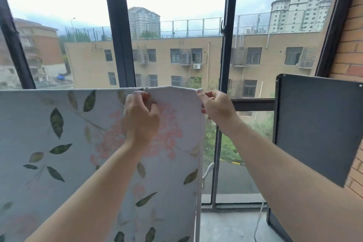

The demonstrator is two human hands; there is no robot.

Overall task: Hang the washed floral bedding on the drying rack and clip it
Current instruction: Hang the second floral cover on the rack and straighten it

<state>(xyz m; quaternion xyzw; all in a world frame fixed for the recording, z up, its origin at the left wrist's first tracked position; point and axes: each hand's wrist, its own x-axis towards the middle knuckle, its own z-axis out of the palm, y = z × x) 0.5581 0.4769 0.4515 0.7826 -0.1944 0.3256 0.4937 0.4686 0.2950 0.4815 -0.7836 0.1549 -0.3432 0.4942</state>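
Note:
The floral bedding (59, 143), pale blue with green leaves and pink flowers, hangs over a horizontal line at window height; the rack bar under it is hidden by the cloth. My left hand (140, 118) grips the bedding just below its top fold, fingers curled into the fabric. My right hand (216, 106) pinches the bedding's top right corner at its side edge. No clip is plainly visible; a small bump sits on the top fold above my left hand.
A dark-framed window (121, 35) stands right behind the bedding. A dark grey panel (318, 124) is fixed to the brick wall (351, 49) on the right. A white handle (208, 171) and a white cable (259, 220) lie near the grey floor.

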